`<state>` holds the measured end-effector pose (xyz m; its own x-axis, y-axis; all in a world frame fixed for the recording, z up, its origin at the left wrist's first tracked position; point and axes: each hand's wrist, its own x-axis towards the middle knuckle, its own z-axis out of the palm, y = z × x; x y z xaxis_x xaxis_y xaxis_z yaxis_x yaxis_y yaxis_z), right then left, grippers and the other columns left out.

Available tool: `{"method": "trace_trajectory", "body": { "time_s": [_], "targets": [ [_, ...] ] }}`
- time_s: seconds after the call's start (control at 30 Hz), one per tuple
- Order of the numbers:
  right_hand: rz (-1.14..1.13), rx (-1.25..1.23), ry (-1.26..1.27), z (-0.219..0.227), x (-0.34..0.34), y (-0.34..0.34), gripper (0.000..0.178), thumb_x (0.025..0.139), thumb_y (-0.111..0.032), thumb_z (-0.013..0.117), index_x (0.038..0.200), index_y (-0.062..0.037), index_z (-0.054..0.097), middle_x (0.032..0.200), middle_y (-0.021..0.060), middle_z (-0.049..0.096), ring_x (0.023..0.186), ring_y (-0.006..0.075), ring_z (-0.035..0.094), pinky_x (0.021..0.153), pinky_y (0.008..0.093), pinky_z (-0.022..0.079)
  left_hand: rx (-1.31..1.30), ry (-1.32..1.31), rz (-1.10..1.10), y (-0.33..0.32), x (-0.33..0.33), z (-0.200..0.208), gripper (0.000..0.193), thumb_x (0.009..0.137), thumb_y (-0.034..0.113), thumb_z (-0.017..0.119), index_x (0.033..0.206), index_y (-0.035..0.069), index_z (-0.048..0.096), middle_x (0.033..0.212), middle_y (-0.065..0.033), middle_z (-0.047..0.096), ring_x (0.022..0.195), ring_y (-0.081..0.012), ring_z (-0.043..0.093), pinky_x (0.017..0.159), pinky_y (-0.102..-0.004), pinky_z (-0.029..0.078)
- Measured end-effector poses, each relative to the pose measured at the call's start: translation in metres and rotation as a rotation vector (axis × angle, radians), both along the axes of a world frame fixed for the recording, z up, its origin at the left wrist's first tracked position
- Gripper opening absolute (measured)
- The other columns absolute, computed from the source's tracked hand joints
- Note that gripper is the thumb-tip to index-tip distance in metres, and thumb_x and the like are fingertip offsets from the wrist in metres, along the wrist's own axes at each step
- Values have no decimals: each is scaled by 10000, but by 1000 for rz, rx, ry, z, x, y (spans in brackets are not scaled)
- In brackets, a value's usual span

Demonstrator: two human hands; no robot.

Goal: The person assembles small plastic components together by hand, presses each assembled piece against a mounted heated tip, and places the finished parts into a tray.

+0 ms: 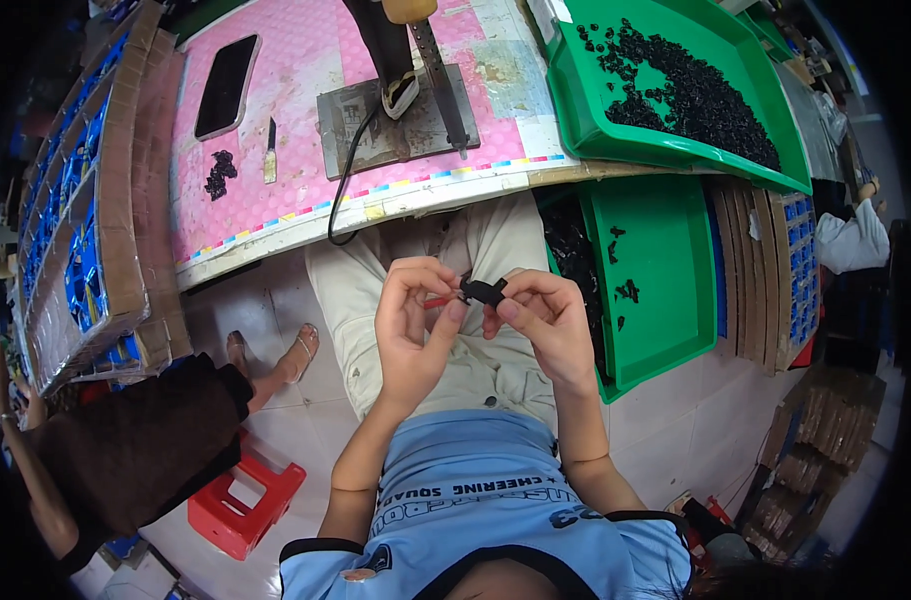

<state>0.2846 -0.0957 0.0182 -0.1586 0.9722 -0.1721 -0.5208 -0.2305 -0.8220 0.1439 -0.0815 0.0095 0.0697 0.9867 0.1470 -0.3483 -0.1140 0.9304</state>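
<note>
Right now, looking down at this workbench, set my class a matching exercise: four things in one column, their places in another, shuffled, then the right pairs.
Things
1. small black part
2. phone
3. red stool
4. heap of black parts

Places
A. on the floor
B. in the upper green tray
C. between both hands' fingertips
D. flat on the pink mat

Pairs: 1-C, 2-D, 3-A, 4-B

Bright even overhead light, soft shadows, sharp centre, fisheye-bent dark rim
</note>
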Motion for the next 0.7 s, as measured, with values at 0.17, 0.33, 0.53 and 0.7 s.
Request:
{"method": "trace_trajectory", "body": {
  "time_s": [0.17,0.33,0.53,0.7],
  "targets": [
    [10,48,-70,-11,-2,15,110,773,17,534,877,50,518,759,78,563,670,117,561,606,216,470,-90,13,-10,6,-5,-12,96,762,-37,516,832,-11,456,878,-69,433,786,-99,437,700,-222,378],
    [-46,54,-195,-18,-4,32,112,760,26,549,864,54,519,735,62,555,648,94,550,592,198,463,-191,41,34,21,-1,-21,82,784,-5,517,854,-15,477,809,-33,470,750,-68,445,644,-177,380],
    [-82,110,-342,-25,0,53,80,746,39,554,823,60,549,737,68,548,645,100,547,592,200,455,-382,-16,30,36,6,-19,97,817,41,493,900,-10,483,796,-28,515,723,-51,482,640,-171,393],
    [-137,332,-653,-19,6,69,64,715,58,571,778,60,567,735,68,552,649,97,548,589,186,444,-392,-21,-60,43,9,-14,193,831,82,474,995,-17,444,817,-43,510,727,-79,498,646,-190,395]
  ]
}}
